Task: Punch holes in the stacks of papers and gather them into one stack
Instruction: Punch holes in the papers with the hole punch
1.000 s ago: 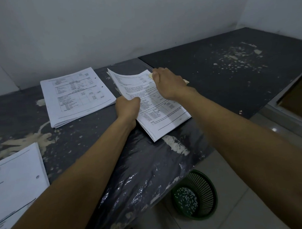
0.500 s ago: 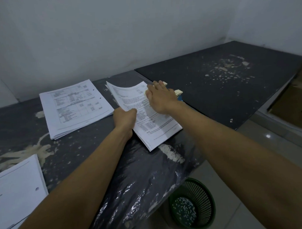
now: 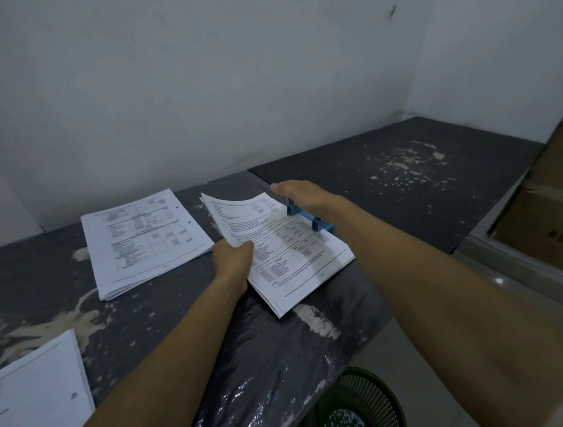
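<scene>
Gripping the near-left edge of the middle stack (image 3: 284, 245), our left hand (image 3: 232, 259) has its fingers curled round the sheets, thumb on top, and the far corner of the top pages curls upward. Our right hand (image 3: 300, 193) lies flat with straight fingers held together, palm down on the blue punch (image 3: 309, 217), which sits at the right edge of that stack, with the paper reaching to its base. Only the punch's blue base and two uprights show beneath the hand.

Left of this, a second stack (image 3: 141, 243) rests flat on the table (image 3: 168, 313), apart from the one we hold, with two small holes visible along its right edge. At the near left corner lies a third stack (image 3: 37, 391), partly cut off by the frame, with one hole showing near its right edge.

The table is dark and scuffed with pale patches, its near edge wrapped in shiny plastic. Below that edge, on the floor at the near right, stands a green basket (image 3: 360, 402) with white paper dots inside. A brown box (image 3: 541, 210) sits at the far right.
</scene>
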The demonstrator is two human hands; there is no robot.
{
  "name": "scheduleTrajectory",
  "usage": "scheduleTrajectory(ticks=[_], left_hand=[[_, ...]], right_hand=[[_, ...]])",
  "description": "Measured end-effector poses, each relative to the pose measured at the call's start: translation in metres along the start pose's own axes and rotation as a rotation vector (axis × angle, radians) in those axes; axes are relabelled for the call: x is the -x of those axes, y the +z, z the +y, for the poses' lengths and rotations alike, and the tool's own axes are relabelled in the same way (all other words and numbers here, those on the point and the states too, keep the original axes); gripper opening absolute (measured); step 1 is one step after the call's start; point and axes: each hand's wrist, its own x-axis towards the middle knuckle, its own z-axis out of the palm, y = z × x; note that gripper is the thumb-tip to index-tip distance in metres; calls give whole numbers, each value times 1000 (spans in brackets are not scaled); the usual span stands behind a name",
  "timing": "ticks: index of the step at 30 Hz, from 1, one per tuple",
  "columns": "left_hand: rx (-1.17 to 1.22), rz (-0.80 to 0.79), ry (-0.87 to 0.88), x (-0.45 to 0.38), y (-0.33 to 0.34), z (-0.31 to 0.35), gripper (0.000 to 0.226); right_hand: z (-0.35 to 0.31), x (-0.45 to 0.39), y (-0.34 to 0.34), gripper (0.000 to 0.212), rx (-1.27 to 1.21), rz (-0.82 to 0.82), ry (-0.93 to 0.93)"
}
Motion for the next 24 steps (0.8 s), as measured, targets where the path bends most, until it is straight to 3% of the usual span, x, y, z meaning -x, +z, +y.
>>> scheduleTrajectory(ticks=[15, 21, 24], left_hand=[[97, 4, -36, 10, -8, 9, 22], [33, 24, 30, 15, -28, 14, 26], [8, 22, 58, 18, -45, 23, 26]], right_hand=[[3, -7, 2, 60, -77, 4, 9], [-2, -3, 5, 59, -107, -2, 23], [-6, -2, 9, 52, -78, 112, 11]])
